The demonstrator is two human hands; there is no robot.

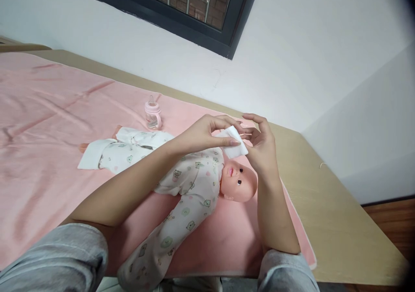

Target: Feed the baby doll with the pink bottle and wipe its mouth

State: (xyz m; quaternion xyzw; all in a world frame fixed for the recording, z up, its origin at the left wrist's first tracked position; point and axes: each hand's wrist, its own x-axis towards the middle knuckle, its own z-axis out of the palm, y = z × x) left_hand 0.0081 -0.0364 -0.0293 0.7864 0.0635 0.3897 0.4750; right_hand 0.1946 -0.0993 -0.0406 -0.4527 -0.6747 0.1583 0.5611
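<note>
A small folded white tissue is pinched between the thumb and fingers of my left hand. My right hand is just to its right, fingers curved and spread, close against the tissue's edge. Part of the right thumb is hidden, and whether it touches the tissue is hard to make out. Below both hands lies a baby doll on its back, head to the right. It wears white printed clothes, and its feet point left. My left forearm crosses over the doll's body.
A pink-lidded baby bottle with a handle stands upright beyond the doll's legs. A pink blanket with creases covers much of the wooden table. At the back are a white wall and a dark-framed window.
</note>
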